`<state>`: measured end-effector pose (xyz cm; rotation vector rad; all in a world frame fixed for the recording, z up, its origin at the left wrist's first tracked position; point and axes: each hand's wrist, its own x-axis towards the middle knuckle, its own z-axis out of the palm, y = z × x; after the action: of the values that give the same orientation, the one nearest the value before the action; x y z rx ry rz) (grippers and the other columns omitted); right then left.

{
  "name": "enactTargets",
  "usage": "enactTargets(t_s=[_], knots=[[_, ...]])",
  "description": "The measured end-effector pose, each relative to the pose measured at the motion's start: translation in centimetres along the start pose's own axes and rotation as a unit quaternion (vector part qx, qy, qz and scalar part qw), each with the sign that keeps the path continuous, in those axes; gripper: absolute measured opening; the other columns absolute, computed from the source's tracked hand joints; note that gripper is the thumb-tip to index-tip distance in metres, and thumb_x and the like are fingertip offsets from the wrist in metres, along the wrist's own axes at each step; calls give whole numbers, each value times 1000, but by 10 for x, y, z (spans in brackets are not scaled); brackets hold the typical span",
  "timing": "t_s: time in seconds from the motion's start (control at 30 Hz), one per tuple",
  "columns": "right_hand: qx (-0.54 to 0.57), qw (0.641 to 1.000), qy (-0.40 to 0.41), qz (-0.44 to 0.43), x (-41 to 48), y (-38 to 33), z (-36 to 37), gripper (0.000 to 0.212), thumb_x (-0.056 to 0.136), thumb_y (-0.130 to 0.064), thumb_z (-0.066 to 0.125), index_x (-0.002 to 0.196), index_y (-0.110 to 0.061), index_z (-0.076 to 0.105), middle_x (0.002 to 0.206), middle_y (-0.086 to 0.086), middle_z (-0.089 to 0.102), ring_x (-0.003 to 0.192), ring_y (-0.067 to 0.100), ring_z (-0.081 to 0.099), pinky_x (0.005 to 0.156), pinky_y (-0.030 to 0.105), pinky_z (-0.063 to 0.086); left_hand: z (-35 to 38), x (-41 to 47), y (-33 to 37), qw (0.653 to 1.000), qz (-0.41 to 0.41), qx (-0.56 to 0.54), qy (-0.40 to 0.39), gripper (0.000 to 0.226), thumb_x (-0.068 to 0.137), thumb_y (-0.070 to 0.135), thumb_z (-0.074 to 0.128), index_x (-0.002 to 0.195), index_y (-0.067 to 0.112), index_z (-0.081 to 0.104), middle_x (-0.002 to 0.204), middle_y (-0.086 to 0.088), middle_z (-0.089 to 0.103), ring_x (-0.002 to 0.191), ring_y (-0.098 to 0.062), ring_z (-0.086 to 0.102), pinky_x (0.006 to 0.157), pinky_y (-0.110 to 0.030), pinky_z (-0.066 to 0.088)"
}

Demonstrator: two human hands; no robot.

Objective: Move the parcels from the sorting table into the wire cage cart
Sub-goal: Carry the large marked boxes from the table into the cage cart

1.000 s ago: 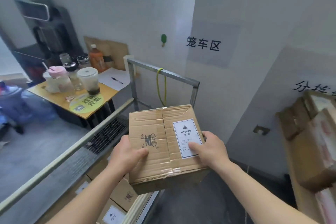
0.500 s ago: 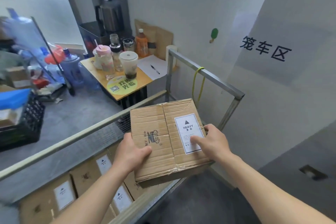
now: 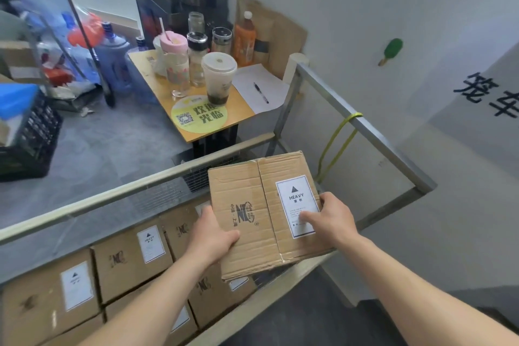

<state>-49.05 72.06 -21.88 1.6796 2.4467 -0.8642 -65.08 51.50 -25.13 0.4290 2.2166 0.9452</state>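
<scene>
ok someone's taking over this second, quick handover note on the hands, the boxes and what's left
Left hand: grips the held parcel at its left edge, thumb on top.
Right hand: grips its right edge, thumb on the HEAVY label.
Held parcel: above the right end of the wire cage cart, not yet set down.
Done: several loaded parcels lie in the cart.
Left: lower this one in, probably at the right end, which looks free. The sorting table is out of view, so the remaining count is unknown.
</scene>
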Motion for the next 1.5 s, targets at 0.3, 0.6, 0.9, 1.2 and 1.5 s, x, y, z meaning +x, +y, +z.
enactTargets(t_s=[0.3,0.6,0.9,1.2,1.5], knots=[[-18,999,-50,-7,68,7,32,38,72,-38,73,103,-26,55,90,-16,61,80,3,56,61,30,42,32,51,-19,998,-55,-4,-6,50,79,18,78,113,20,42,98,9,57,89,-13,59,66,-24,44],[-36,992,-116,-19,156,65,91,36,70,-34,74,99,-25,54,87,-16,62,77,8,58,59,29,40,126,109,-54,992,-124,-2,5,51,81,15,80,108,26,38,100,9,56,92,-13,57,65,-19,42],[-89,984,-157,-3,216,138,148,33,81,-27,76,101,-24,50,92,-7,60,81,19,56,62,31,40,224,144,-98,982,-189,-19,-15,45,85,12,72,115,26,41,96,12,55,79,-2,53,56,-15,37],[-98,979,-180,15,241,178,174,36,84,-22,75,112,-19,53,113,2,71,87,21,63,61,29,47,270,156,-111,973,-225,-31,-47,51,87,8,67,130,17,41,112,-1,61,98,-20,62,83,-33,55],[-104,977,-187,12,261,184,203,31,85,-20,73,104,-22,49,101,-2,66,78,15,58,54,24,39,278,169,-127,969,-238,-47,-50,50,88,10,69,128,19,41,113,0,60,98,-18,61,82,-30,55]])
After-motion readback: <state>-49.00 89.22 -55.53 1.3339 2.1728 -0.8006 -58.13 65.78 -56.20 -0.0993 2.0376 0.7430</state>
